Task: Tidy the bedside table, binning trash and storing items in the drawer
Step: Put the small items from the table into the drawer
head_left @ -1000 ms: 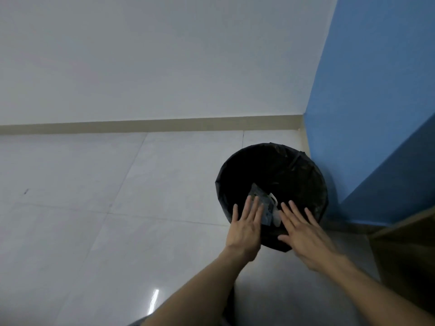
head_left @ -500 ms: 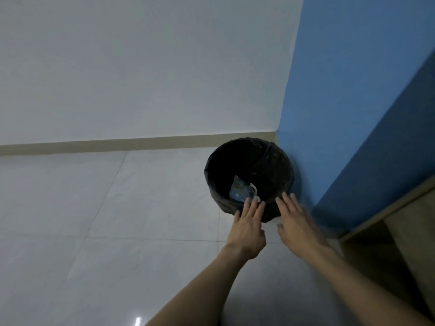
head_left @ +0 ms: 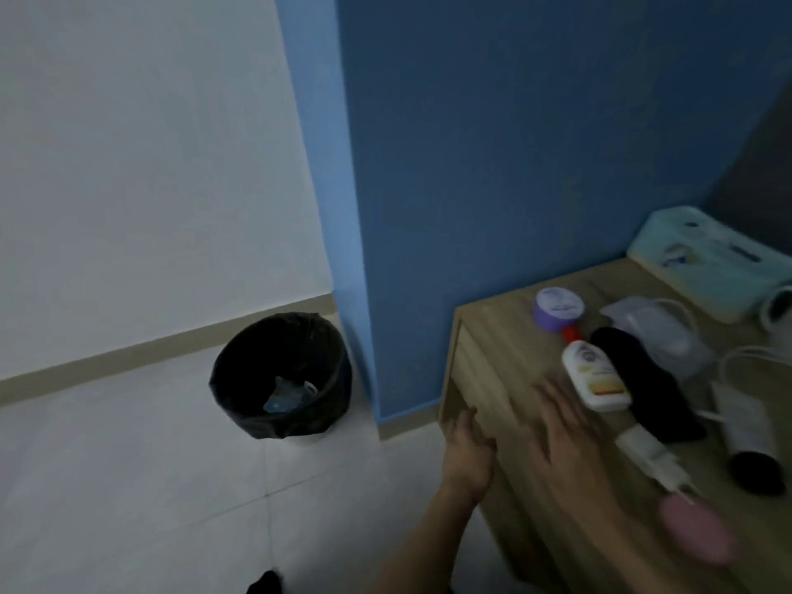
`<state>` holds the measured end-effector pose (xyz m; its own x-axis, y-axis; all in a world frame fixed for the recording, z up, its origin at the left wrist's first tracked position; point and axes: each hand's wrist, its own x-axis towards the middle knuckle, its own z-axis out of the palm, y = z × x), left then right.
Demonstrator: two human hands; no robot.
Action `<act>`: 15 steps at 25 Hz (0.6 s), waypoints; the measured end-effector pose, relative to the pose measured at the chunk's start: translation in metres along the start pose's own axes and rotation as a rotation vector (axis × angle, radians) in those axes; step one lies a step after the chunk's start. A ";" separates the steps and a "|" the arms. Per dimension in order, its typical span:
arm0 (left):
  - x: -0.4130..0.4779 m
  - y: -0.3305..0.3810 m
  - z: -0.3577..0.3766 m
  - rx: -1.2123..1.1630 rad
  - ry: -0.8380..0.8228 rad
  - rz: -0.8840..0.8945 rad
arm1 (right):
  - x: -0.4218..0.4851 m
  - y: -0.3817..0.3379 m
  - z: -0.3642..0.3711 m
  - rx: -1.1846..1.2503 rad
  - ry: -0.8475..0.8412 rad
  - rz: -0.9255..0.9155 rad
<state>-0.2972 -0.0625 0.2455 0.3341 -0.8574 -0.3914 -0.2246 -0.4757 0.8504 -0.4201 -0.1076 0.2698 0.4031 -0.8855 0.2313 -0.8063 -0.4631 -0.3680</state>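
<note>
Head view, right hand [head_left: 565, 430] blurred, pink item [head_left: 694, 533] indistinct

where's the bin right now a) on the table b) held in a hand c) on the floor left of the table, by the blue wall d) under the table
c: the bin stands on the floor beside the blue wall, left of the table.
</note>
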 end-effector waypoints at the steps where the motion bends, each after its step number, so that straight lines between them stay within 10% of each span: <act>1: 0.002 0.007 0.016 -0.012 -0.022 -0.028 | -0.005 0.014 -0.006 -0.026 -0.016 0.021; 15: 0.017 0.029 0.075 -0.042 -0.019 -0.191 | -0.017 0.063 0.003 -0.061 0.016 -0.038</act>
<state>-0.3670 -0.1060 0.2371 0.3498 -0.7561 -0.5530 -0.1203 -0.6217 0.7740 -0.4768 -0.1222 0.2404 0.4275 -0.8663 0.2583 -0.8154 -0.4929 -0.3037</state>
